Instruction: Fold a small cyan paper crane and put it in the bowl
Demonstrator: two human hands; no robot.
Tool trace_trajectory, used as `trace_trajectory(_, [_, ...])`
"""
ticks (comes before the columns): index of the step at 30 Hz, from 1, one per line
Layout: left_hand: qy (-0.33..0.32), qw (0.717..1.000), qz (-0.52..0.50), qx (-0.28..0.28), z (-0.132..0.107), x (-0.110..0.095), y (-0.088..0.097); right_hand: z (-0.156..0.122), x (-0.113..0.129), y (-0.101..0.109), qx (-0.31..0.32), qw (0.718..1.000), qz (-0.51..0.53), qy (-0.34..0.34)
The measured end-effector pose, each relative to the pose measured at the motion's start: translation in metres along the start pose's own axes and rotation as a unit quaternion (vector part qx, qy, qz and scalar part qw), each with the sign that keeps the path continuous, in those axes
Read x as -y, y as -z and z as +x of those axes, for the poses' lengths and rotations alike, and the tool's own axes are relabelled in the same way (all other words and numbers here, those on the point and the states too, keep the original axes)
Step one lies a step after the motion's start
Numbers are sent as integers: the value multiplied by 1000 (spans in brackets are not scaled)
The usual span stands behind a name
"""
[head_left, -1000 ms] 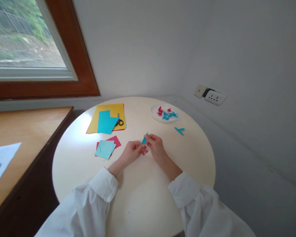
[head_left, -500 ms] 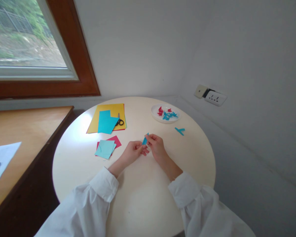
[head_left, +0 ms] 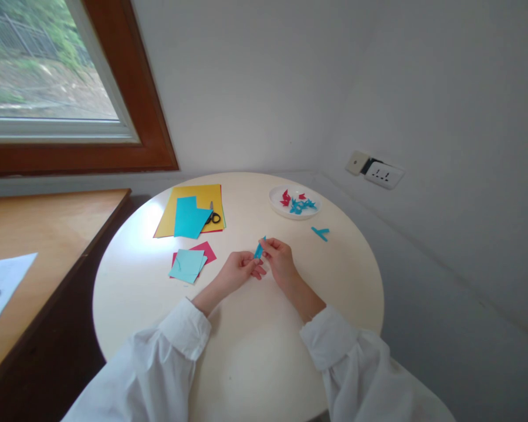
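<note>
A small folded piece of blue paper (head_left: pixel 259 251) is held between my two hands above the middle of the round table. My left hand (head_left: pixel 240 268) pinches its lower end between thumb and fingers. At its upper end, the fingertips of my right hand (head_left: pixel 278 257) are closed on the paper. Parts of the paper are hidden behind my fingers. To the right on the table lie narrow blue folded strips (head_left: pixel 320 233), apart from my hands.
A white dish (head_left: pixel 295 215) with small red and blue folded papers stands at the back right. Back left, blue sheets (head_left: pixel 187 218) and black-handled scissors (head_left: pixel 215 218) lie on yellow paper (head_left: pixel 162 220). Nearer are light blue squares (head_left: pixel 187 265) over red ones (head_left: pixel 210 252).
Almost nothing differs. Both hands keep their grip on the blue paper, with only a very slight shift of the fingers.
</note>
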State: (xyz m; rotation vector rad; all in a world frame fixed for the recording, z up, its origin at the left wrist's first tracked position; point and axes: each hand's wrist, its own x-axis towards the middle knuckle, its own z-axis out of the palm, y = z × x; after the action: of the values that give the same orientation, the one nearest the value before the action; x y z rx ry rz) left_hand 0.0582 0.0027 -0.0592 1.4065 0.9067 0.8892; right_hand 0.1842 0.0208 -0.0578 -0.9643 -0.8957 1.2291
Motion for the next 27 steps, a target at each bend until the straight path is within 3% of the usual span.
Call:
trace_trajectory(10, [45,998,28,-17,-7,-14,-3,-1,2,-1,0,1000,14,-7])
trace_trajectory(27, [11,992,122,-13,-10,-21,-4,-2,6,-3,-3,1000,-3,-6])
